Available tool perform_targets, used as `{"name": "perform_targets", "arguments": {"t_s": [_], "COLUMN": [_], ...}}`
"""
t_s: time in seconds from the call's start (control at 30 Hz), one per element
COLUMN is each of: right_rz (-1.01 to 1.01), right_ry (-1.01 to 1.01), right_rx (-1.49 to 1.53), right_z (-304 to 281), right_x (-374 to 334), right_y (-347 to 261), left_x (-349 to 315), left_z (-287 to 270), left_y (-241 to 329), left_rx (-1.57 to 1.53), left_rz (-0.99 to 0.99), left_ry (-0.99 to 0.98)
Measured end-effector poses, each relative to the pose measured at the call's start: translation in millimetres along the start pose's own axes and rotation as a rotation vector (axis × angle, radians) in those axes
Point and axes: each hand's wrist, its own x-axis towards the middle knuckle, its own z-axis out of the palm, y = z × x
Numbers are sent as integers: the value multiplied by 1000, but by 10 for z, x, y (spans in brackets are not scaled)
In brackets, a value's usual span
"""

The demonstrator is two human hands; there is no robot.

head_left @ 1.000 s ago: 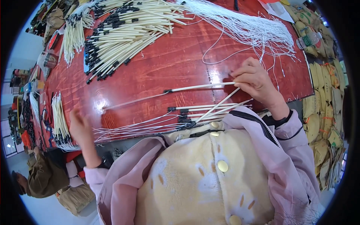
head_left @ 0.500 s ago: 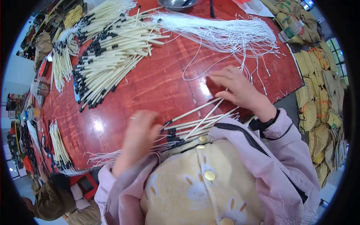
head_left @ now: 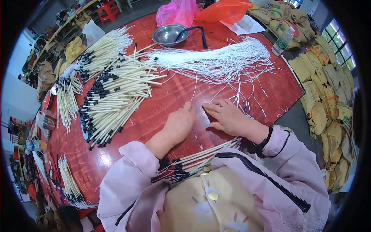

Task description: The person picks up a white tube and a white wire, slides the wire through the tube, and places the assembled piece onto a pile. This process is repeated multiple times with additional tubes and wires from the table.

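Observation:
My left hand is closed, its fingertips pinching a thin white cord just above the red table. That cord runs up toward a large bundle of white cords lying beyond my hands. Beside it, my right hand has its thumb apart from the stretched fingers. Another strand of cord reaches its fingertips, which seem to touch it. Close to my body lies a row of pale sticks with black ends, partly hidden by my left sleeve and jacket.
A big heap of pale black-ended sticks covers the left of the red table. A metal bowl, pink bag and orange bag stand at the far side. A plastic bottle and stacked sacks are at right.
My left hand has moved up and right from above the sticks near my body to beside my right hand, and now pinches a cord. The stick between my hands is no longer raised.

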Motion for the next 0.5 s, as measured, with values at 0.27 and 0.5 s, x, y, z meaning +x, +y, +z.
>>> {"name": "perform_targets", "arguments": {"t_s": [0.27,0.5], "right_rz": [9,252], "right_ry": [4,-190], "right_rx": [-41,-76], "right_z": [46,-260], "right_x": [-42,-87], "right_y": [-85,216], "left_x": [-173,-1082], "left_z": [-55,-451], "left_y": [2,-528], "left_rx": [-359,-390], "left_rz": [-52,-429], "left_ry": [161,413]}}
